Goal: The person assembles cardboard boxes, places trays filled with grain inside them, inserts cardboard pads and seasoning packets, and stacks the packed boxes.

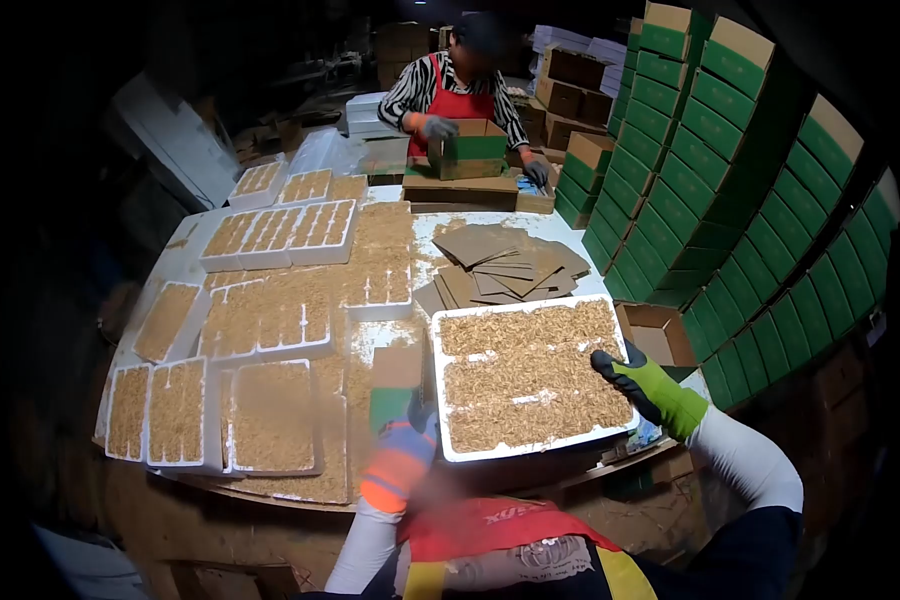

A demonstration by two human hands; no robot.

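A white foam tray point(536, 450), filled with tan shavings in three rows, is in front of me, slightly tilted. My right hand point(655, 392), in a green and black glove, is closed on its right edge, thumb over the rim. At the tray's left side is my left hand point(402, 452), in a blurred grey-blue and orange glove; it grips that side, its fingers partly hidden. Below the tray a dark box side shows in part. Just left of it lies a green and brown cardboard piece point(395, 370).
More foam trays point(328, 470) of shavings cover the table's left half. Brown cardboard sheets point(510, 262) lie behind my tray. Green boxes point(730, 130) stand in tall stacks on the right. Across the table a person in a red apron point(462, 103) handles a green box point(470, 150).
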